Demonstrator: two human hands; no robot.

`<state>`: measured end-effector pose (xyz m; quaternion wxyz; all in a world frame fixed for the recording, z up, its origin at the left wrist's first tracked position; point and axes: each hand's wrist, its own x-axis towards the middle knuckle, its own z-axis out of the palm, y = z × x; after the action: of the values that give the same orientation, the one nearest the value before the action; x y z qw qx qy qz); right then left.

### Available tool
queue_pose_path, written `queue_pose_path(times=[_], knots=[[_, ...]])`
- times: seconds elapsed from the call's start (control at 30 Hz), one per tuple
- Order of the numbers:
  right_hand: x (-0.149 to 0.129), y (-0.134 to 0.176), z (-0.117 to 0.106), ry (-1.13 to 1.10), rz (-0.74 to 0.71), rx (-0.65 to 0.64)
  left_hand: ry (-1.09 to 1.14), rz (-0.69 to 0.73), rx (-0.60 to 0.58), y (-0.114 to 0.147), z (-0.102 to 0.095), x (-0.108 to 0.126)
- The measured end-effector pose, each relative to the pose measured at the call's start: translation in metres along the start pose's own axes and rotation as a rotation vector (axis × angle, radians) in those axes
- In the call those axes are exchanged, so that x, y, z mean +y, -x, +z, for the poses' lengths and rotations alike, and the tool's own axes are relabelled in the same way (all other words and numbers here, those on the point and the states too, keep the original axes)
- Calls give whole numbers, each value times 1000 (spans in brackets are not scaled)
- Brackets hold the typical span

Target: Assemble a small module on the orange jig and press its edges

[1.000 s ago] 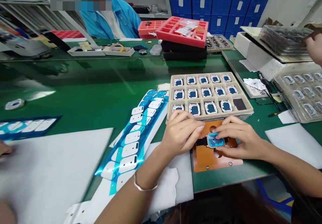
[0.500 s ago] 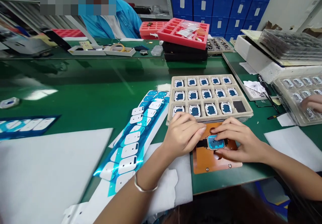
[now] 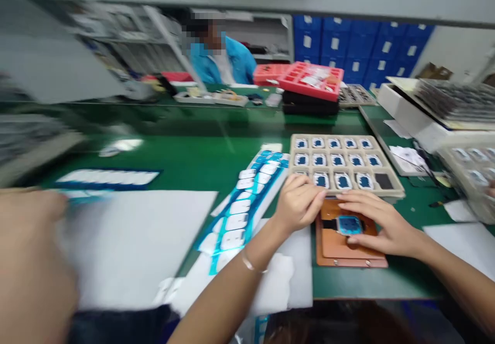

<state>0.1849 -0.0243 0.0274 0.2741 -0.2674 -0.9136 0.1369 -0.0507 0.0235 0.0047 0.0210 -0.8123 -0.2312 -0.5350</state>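
My left hand [image 3: 300,202] hovers at the upper left of an orange flat fixture [image 3: 350,261], beside the compartment tray. Its fingers are curled and pressed together; whatever they pinch, if anything, is hidden. My right hand [image 3: 382,225] lies over the fixture's right side with fingers spread. Between its thumb and fingers sits a small watch [image 3: 350,225] with a blue-filmed face and a black strip at its left. Just behind stands a beige tray [image 3: 398,192] of white watch-case frames with blue centres; one front-right pocket shows only its dark bottom.
Left of my arm lie blue film strips [image 3: 235,220] with white pieces, on white paper. A co-worker's blurred hand [image 3: 34,261] fills the left edge over a white sheet [image 3: 154,241]. Red trays [image 3: 309,78] are stacked behind. Another case tray [image 3: 460,179] stands right.
The view has swung left and up, shifting the bench contents rightward. My right fingers have lifted off the watch face and spread. The co-worker's blurred hand has come in at left.
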Motion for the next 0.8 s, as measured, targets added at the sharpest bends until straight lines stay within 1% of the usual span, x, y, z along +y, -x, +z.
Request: queue_pose_path(times=[0.03,0.1,0.17,0.23,0.3,0.4,0.5,0.57,0.63,0.7,0.8], knots=[[0,-4,0,46,-29,-70,18,-46,68,0,1,-1],[3,-12,3,168,-92,-207,-63,-100,129,1,2,-6],[9,-22,10,248,-168,-284,-147,-148,173,2,2,-15],[17,-30,20,287,-224,-323,-199,-184,188,3,2,-24],[25,-33,29,311,-253,-343,-219,-207,192,4,2,-28],[35,-28,41,353,-269,-341,-228,-226,182,5,4,-26],[42,-23,49,396,-293,-303,-236,-260,110,5,7,-22],[43,-23,53,391,-313,-280,-233,-253,73,5,8,-20],[39,-27,53,352,-321,-273,-243,-210,62,4,8,-19],[31,-32,50,296,-300,-287,-248,-159,62,3,7,-16],[19,-39,36,172,-214,-298,-193,-104,89,-1,5,-11]])
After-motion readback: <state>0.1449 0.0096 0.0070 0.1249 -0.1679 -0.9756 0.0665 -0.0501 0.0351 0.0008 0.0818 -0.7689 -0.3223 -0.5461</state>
